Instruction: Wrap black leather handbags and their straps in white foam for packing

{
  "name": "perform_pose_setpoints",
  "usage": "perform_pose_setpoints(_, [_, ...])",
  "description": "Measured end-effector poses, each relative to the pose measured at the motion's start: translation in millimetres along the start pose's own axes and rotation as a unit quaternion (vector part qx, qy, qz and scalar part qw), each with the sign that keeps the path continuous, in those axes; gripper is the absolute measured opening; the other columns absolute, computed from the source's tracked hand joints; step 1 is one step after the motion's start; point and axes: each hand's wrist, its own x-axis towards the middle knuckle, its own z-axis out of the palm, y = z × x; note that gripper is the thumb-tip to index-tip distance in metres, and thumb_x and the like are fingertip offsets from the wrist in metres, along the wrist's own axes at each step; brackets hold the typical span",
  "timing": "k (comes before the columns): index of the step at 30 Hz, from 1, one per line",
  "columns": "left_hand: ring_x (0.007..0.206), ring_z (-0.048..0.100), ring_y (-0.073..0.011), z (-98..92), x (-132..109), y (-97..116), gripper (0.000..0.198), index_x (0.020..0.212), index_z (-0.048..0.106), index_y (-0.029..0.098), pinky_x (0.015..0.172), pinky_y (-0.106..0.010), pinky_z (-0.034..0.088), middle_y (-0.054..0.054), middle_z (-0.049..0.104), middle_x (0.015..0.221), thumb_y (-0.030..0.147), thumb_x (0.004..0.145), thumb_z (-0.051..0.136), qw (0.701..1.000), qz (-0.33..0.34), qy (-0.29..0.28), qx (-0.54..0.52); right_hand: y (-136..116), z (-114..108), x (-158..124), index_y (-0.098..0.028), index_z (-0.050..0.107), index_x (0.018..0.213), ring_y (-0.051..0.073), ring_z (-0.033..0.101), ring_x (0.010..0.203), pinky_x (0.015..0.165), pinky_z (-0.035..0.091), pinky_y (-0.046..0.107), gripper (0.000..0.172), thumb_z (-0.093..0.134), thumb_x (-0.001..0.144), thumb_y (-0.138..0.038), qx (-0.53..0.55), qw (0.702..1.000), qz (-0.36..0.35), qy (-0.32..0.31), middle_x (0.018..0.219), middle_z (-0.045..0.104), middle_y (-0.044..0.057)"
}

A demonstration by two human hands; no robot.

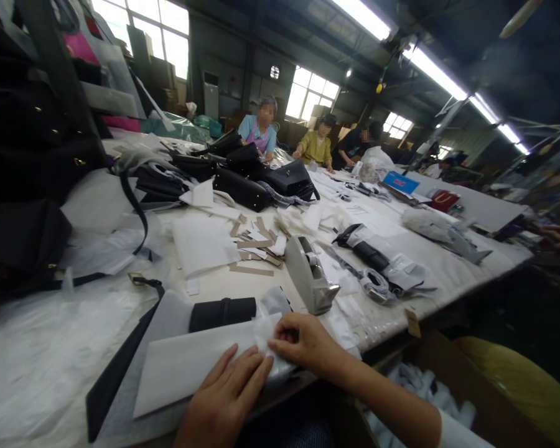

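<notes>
A folded strip of white wrapping paper lies at the table's near edge, over a grey sheet. My left hand rests on the paper with its fingers stretched out flat. Close beside it, my right hand has its fingers curled and pinched at the paper's right end; a thin clear or whitish layer shows under the fingertips. Just beyond the paper lies a black rolled leather piece with a band around it. A black strap with a gold buckle runs along the left side.
A grey tape dispenser stands beyond my right hand. Cardboard strips lie scattered behind. Black handbags pile up at the back and left. Wrapped straps lie to the right. Several people work across the table. A box sits below the edge.
</notes>
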Motion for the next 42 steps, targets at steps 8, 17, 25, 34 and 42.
perform_pose_setpoints(8, [0.136,0.046,-0.0246,12.1,-5.6,-0.1,0.04,0.12,0.067,0.023,0.107,-0.036,0.044,-0.006,0.056,0.142,0.019,0.103,0.031,0.999,0.011,0.004,0.048,6.1,11.8,5.2,-0.017,0.063,0.064,0.011,0.052,0.055,0.054,0.038,0.02,0.011,0.066,0.074,-0.021,-0.034,0.999,0.015,0.035,0.058,0.058,-0.003])
perform_pose_setpoints(17, [0.133,0.05,-0.0229,10.8,-1.5,-2.8,0.041,0.118,0.064,0.024,0.104,-0.036,0.045,-0.004,0.059,0.14,0.013,0.099,0.03,0.989,0.06,-0.076,0.11,8.2,13.7,12.7,-0.021,0.055,0.084,0.012,0.052,0.052,0.054,0.035,0.022,0.014,0.064,0.074,-0.02,-0.063,0.996,0.035,0.057,0.058,0.057,-0.007])
perform_pose_setpoints(25, [0.126,0.058,-0.0235,11.6,-1.9,-4.1,0.066,0.147,0.041,0.015,0.099,-0.039,0.052,-0.009,0.056,0.142,0.0,0.082,0.037,0.976,0.075,-0.147,0.145,7.5,9.1,22.4,-0.02,0.056,0.083,0.013,0.053,0.055,0.056,0.033,0.023,0.011,0.065,0.075,-0.021,-0.104,0.992,0.055,0.056,0.058,0.057,-0.005])
perform_pose_setpoints(34, [0.119,0.063,-0.0257,7.8,7.4,1.4,0.069,0.137,0.052,0.02,0.097,-0.043,0.052,-0.01,0.063,0.135,-0.003,0.073,0.041,0.979,0.032,-0.171,0.107,1.6,-1.8,21.1,-0.02,0.055,0.07,0.013,0.054,0.052,0.054,0.035,0.022,0.016,0.067,0.08,-0.025,-0.075,0.995,0.042,0.055,0.053,0.058,-0.004])
perform_pose_setpoints(42, [0.122,0.061,-0.0251,9.2,4.4,-1.0,0.073,0.141,0.049,0.021,0.1,-0.043,0.051,-0.009,0.061,0.137,-0.002,0.071,0.043,0.981,0.027,-0.165,0.096,29.8,-100.4,-0.5,-0.02,0.068,0.088,0.022,0.064,0.091,0.084,0.045,0.031,0.021,0.058,0.087,-0.038,-0.071,0.952,0.049,0.295,0.094,0.073,0.006])
